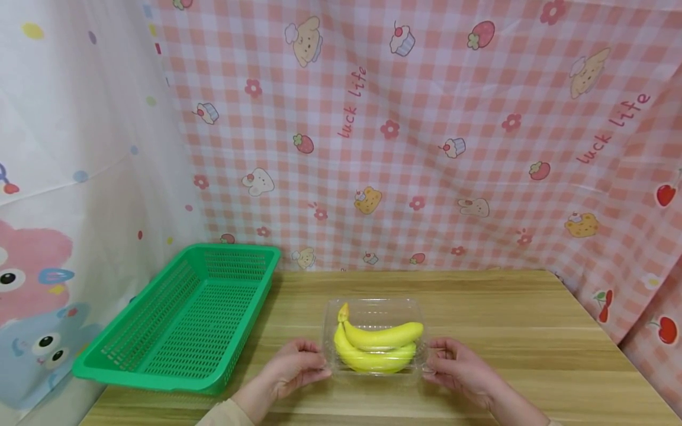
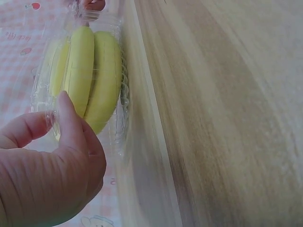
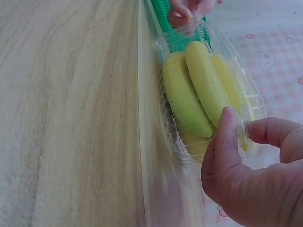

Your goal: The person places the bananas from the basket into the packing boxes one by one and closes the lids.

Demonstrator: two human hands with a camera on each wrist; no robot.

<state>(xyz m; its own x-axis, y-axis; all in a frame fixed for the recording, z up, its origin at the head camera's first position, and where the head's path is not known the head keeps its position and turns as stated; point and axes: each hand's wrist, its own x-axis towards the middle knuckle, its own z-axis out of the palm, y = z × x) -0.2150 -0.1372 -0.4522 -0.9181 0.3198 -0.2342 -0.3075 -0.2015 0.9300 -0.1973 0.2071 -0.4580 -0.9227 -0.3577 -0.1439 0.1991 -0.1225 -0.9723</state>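
Observation:
Yellow bananas [image 1: 380,338] joined at one stem lie inside a clear plastic clamshell box [image 1: 380,305] at the front middle of the table. My left hand [image 1: 294,368] pinches the box's left edge between thumb and fingers. On the opposite side, my right hand [image 1: 462,371] pinches the right edge the same way. The left wrist view shows the left thumb [image 2: 70,120] against the clear plastic beside the bananas [image 2: 80,71]. In the right wrist view the right hand [image 3: 251,175] grips the box's rim, and the box looks closed over the fruit.
A green perforated plastic basket [image 1: 242,331] with nothing in it stands on the wooden table [image 1: 495,313] to the left. Behind the table hangs a pink checked curtain [image 1: 426,165], and a white patterned curtain [image 1: 101,148] hangs on the left.

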